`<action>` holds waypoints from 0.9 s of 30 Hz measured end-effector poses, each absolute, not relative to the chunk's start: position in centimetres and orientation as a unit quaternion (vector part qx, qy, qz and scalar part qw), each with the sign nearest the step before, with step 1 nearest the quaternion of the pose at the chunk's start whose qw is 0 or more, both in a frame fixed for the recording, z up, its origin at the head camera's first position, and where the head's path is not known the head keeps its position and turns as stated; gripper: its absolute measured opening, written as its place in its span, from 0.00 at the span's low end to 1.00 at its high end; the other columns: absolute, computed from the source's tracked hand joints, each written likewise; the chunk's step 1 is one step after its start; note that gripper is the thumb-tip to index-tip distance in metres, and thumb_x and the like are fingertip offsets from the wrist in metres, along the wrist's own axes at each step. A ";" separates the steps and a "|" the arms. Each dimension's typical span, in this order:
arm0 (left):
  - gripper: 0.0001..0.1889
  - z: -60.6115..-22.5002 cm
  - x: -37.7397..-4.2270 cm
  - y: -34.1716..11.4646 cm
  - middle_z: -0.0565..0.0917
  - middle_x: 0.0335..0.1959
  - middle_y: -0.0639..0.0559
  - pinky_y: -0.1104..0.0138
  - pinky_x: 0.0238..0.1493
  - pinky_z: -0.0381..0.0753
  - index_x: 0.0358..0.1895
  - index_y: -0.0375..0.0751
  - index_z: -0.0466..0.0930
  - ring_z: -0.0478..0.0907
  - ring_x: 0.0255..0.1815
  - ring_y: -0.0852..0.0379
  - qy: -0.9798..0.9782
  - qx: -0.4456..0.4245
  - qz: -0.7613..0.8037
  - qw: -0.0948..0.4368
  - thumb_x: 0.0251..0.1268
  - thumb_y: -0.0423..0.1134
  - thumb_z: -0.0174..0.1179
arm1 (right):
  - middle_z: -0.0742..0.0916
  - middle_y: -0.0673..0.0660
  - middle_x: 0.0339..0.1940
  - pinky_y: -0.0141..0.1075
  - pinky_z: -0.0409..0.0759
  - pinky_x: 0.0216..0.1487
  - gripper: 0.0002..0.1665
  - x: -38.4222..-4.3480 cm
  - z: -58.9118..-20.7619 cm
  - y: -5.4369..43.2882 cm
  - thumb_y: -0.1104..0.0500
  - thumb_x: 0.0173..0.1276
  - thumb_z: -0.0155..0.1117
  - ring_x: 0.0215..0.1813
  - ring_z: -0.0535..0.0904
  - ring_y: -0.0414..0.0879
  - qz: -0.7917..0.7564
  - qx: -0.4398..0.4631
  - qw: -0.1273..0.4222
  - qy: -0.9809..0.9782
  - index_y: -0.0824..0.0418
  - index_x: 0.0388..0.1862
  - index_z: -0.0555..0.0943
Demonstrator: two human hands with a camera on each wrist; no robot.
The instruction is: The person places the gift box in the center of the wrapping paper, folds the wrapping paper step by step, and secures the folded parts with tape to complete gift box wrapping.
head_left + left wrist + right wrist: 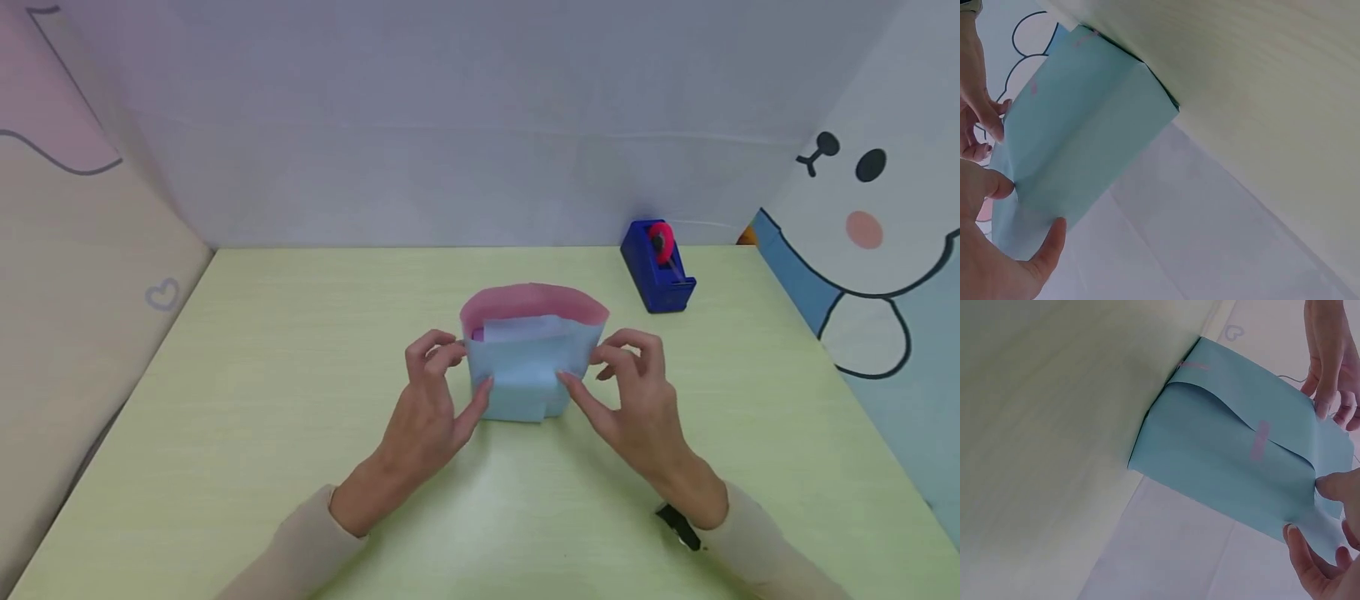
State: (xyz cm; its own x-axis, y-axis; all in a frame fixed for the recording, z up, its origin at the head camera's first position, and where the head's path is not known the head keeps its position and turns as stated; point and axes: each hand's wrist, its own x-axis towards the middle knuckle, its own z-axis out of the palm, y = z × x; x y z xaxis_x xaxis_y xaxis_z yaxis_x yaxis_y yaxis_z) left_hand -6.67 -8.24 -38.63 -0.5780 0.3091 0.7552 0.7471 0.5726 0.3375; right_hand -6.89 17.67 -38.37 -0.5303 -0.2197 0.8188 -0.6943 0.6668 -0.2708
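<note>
A folded paper bag (pixel 525 367), light blue outside and pink inside, stands on the table with its mouth up and opened. My left hand (pixel 427 417) pinches its left side, thumb on the front face and fingertips at the side edge. On the opposite side my right hand (pixel 637 408) pinches in the same way. An overlapping seam runs down one face, with strips of pink tape (pixel 1260 440) across it in the right wrist view. The left wrist view shows the bag's blue side (pixel 1085 125) creased near the thumb.
At the back right of the pale table (pixel 300 333) sits a blue tape dispenser (pixel 660 271) with a red-pink roll. A light cloth backdrop (pixel 480 125) rises behind the table, with cartoon-printed panels (pixel 877 208) at the sides. A dark wristband (pixel 678 527) shows at the right wrist.
</note>
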 end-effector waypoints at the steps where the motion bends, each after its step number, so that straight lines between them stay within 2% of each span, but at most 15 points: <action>1: 0.27 -38.6 -6.7 -8.2 0.65 0.57 0.34 0.65 0.29 0.85 0.60 0.30 0.60 0.81 0.41 0.44 -0.823 -0.324 -0.317 0.343 0.65 0.31 0.67 | 0.76 0.66 0.46 0.40 0.86 0.28 0.29 -6.8 -38.3 17.6 0.39 0.76 0.62 0.29 0.84 0.51 0.292 0.282 0.401 -0.821 0.67 0.43 0.78; 2: 0.25 -38.6 -6.7 -8.2 0.65 0.55 0.34 0.66 0.25 0.82 0.59 0.31 0.61 0.80 0.41 0.44 -0.823 -0.328 -0.301 0.354 0.67 0.31 0.65 | 0.77 0.66 0.46 0.42 0.86 0.29 0.28 -6.8 -38.3 17.6 0.40 0.76 0.61 0.30 0.85 0.52 0.286 0.288 0.404 -0.820 0.66 0.43 0.78; 5: 0.17 -38.6 -6.7 -8.2 0.68 0.53 0.36 0.68 0.22 0.77 0.56 0.33 0.66 0.79 0.37 0.47 -0.822 -0.341 -0.254 0.379 0.72 0.35 0.60 | 0.79 0.65 0.47 0.45 0.87 0.31 0.25 -6.8 -38.2 17.6 0.43 0.78 0.60 0.32 0.86 0.54 0.270 0.311 0.407 -0.815 0.66 0.44 0.81; 7: 0.12 -38.6 -6.8 -8.2 0.70 0.53 0.38 0.67 0.23 0.78 0.54 0.35 0.70 0.79 0.36 0.49 -0.822 -0.349 -0.231 0.386 0.74 0.35 0.57 | 0.81 0.65 0.48 0.46 0.87 0.32 0.23 -6.9 -38.2 17.6 0.45 0.79 0.60 0.33 0.86 0.54 0.259 0.326 0.412 -0.810 0.65 0.43 0.82; 10: 0.09 -38.6 -6.8 -8.2 0.74 0.52 0.40 0.64 0.31 0.82 0.52 0.37 0.76 0.80 0.42 0.47 -0.822 -0.362 -0.208 0.388 0.74 0.34 0.55 | 0.84 0.64 0.48 0.45 0.86 0.29 0.20 -7.1 -38.1 17.5 0.48 0.80 0.60 0.30 0.85 0.52 0.240 0.345 0.421 -0.803 0.65 0.42 0.83; 14: 0.10 -38.6 -6.9 -8.3 0.77 0.51 0.40 0.59 0.43 0.86 0.51 0.36 0.80 0.79 0.51 0.42 -0.823 -0.376 -0.179 0.386 0.73 0.33 0.54 | 0.86 0.63 0.47 0.43 0.85 0.27 0.16 -7.1 -37.9 17.5 0.53 0.81 0.59 0.31 0.85 0.52 0.224 0.369 0.422 -0.797 0.65 0.44 0.85; 19: 0.12 -38.5 -6.9 -8.2 0.81 0.49 0.41 0.56 0.53 0.84 0.53 0.35 0.81 0.80 0.50 0.40 -0.832 -0.382 -0.134 0.379 0.76 0.36 0.53 | 0.87 0.61 0.50 0.42 0.86 0.29 0.16 -7.1 -37.9 17.6 0.55 0.82 0.55 0.42 0.85 0.53 0.219 0.385 0.394 -0.805 0.65 0.50 0.86; 23: 0.14 -38.6 -6.8 -8.2 0.82 0.50 0.41 0.55 0.56 0.83 0.55 0.34 0.81 0.80 0.50 0.40 -0.833 -0.385 -0.126 0.377 0.78 0.39 0.52 | 0.87 0.61 0.54 0.43 0.87 0.34 0.19 -7.0 -38.1 17.8 0.54 0.83 0.53 0.44 0.84 0.55 0.202 0.388 0.370 -0.820 0.65 0.54 0.85; 27: 0.16 -38.6 -6.8 -8.1 0.82 0.51 0.41 0.54 0.54 0.84 0.57 0.34 0.82 0.80 0.51 0.39 -0.831 -0.385 -0.112 0.386 0.80 0.41 0.51 | 0.87 0.61 0.57 0.45 0.87 0.37 0.20 -7.0 -38.3 18.0 0.54 0.84 0.51 0.44 0.83 0.56 0.185 0.390 0.360 -0.827 0.66 0.57 0.84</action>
